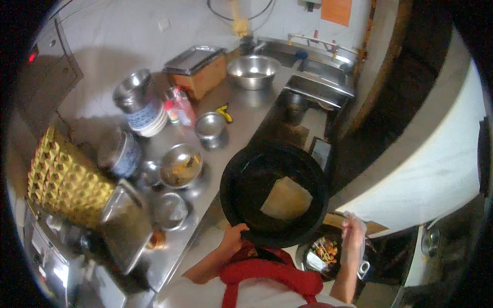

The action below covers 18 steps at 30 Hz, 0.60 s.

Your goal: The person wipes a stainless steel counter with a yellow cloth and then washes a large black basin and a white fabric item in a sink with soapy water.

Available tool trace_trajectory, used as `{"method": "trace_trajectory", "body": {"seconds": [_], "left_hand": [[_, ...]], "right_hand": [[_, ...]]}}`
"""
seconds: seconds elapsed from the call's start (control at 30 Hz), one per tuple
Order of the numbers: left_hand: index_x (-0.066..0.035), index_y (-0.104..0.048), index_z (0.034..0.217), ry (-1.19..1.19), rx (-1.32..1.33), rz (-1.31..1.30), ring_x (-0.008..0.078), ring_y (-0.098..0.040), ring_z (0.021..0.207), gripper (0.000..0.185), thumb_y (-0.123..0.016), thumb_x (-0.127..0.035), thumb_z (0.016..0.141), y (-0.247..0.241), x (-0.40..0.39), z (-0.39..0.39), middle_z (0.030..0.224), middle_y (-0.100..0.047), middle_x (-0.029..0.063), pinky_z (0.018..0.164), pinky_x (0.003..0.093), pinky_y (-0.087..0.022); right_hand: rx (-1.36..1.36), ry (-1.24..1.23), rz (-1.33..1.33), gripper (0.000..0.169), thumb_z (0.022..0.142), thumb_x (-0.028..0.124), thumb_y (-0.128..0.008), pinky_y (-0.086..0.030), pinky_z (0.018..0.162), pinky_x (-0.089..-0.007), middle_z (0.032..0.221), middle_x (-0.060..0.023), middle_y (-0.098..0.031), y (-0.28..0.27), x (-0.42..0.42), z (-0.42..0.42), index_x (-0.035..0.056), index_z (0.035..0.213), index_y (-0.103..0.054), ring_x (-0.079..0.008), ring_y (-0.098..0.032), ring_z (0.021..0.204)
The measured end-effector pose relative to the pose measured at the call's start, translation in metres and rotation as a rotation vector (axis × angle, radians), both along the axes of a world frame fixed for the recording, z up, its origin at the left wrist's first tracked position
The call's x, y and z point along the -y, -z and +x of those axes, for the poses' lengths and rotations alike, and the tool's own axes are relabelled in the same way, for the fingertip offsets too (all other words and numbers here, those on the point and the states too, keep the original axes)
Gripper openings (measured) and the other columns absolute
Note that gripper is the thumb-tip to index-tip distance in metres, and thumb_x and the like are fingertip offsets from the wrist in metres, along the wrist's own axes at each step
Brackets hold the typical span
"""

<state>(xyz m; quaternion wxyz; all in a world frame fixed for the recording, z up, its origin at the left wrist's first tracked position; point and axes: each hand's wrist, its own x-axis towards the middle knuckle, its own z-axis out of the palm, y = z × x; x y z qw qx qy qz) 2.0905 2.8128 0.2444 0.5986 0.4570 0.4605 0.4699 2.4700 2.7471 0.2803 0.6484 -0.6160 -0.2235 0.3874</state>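
Observation:
A large round black tub (250, 215) lies in front of my body, with a flat tan piece (287, 198) in it, too unclear to name. My left hand (235, 238) grips the tub's near left rim. On the right, my right hand (354, 227) is raised off the tub, with what looks like thin clear plastic around it; whether it holds anything cannot be told. Below and between the tub and that hand stands a bin (304, 258) with food scraps and sticks in it. I wear a red apron.
A steel counter (238, 111) on the left bears steel bowls (181, 165), stacked blue-and-white bowls (146, 119), bottles (185, 109), a lidded box (204, 79) and yellow egg trays (69, 177). A steel sink (319, 88) stands ahead. A white curved surface (423, 165) is at the right.

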Motion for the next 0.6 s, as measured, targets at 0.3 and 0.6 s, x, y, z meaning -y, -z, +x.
{"method": "trace_trajectory", "body": {"seconds": [0.3, 0.6], "left_hand": [[-0.003, -0.052, 0.097, -0.025, -0.510, 0.126, 0.0271, -0.055, 0.084, 0.029, -0.057, -0.002, 0.068, -0.007, -0.167, 0.048, 0.089, -0.054, 0.0105, 0.074, 0.0381, -0.048], [-0.007, -0.048, 0.101, -0.447, 0.324, -0.680, 0.0257, -0.055, 0.072, 0.037, -0.057, -0.003, 0.066, -0.005, -0.364, 0.064, 0.084, -0.053, 0.0081, 0.052, 0.0381, -0.049]], "right_hand": [[0.104, -0.423, -0.013, 0.040, 0.083, 0.031, -0.056, -0.043, 0.057, -0.0236, 0.085, -0.0081, -0.061, -0.045, -0.336, 0.029, -0.0013, 0.107, -0.055, -0.0109, -0.050, 0.064], [0.114, -0.661, 0.031, 0.039, 0.083, 0.031, -0.056, -0.046, 0.067, -0.0278, 0.095, -0.0101, -0.061, -0.069, -0.638, 0.024, 0.0010, 0.108, -0.054, -0.0156, -0.054, 0.075]]}}
